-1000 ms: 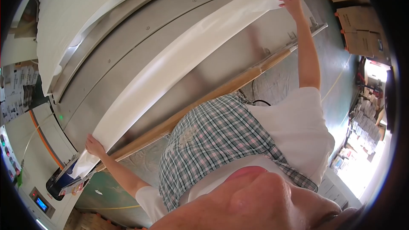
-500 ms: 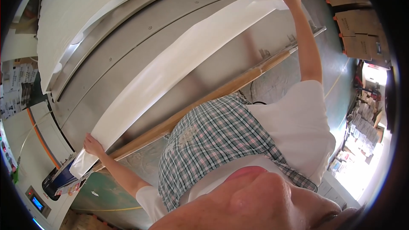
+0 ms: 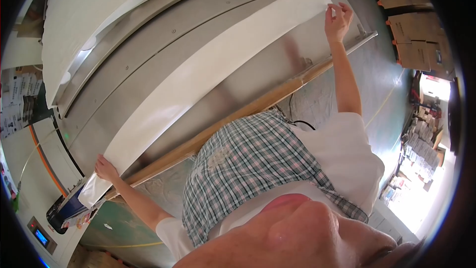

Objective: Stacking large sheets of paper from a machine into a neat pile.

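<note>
A long, glossy white strip of sheet material [image 3: 198, 72] lies diagonally across a grey metal table [image 3: 238, 87]. Its left end droops over the table's left part, where my left hand [image 3: 105, 168] grips its near edge with fingers closed. At the far right end, my right hand [image 3: 338, 22] has its thumb and fingertips pinched at the strip's near corner; the exact contact is small and hard to see. The strip's far corner at that end is free of my hand and rests near the metal surface.
A wooden rail [image 3: 238, 116] runs along the table's near edge, in front of my checked apron [image 3: 253, 159]. A large white sheet [image 3: 114, 5] hangs beyond a metal bar. Left stands a panel with a small screen [image 3: 41, 236]. Cardboard boxes [image 3: 411, 30] are stacked right.
My right hand has let go of the strip's far corner and come nearer to me, down to the near corner. The strip's right end has settled flatter. My left hand has barely shifted.
</note>
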Motion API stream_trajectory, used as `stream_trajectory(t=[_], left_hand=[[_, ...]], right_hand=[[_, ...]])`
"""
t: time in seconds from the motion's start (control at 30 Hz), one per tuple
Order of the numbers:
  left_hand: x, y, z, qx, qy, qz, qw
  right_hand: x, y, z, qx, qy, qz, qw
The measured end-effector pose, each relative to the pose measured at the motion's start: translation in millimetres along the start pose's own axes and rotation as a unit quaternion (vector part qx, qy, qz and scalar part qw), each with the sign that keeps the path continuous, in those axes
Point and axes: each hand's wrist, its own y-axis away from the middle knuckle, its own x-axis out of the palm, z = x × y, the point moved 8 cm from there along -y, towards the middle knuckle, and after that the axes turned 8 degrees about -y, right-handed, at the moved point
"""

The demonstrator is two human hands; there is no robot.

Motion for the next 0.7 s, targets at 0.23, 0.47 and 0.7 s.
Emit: stream_trajectory(t=[0.23,0.47,0.7], left_hand=[[6,0,7,-0.004,0.011,-0.015,1.000],[-5,8,0,0.002,0.015,-0.035,0.999],[-9,5,-2,-0.013,0.027,-0.037,0.999]], right_hand=[[42,2,-58,0.103,-0.015,0.050,0.993],[52,-44,-39,0.109,0.033,0.102,0.988],[25,4,-59,0.058,-0.006,-0.009,0.998]])
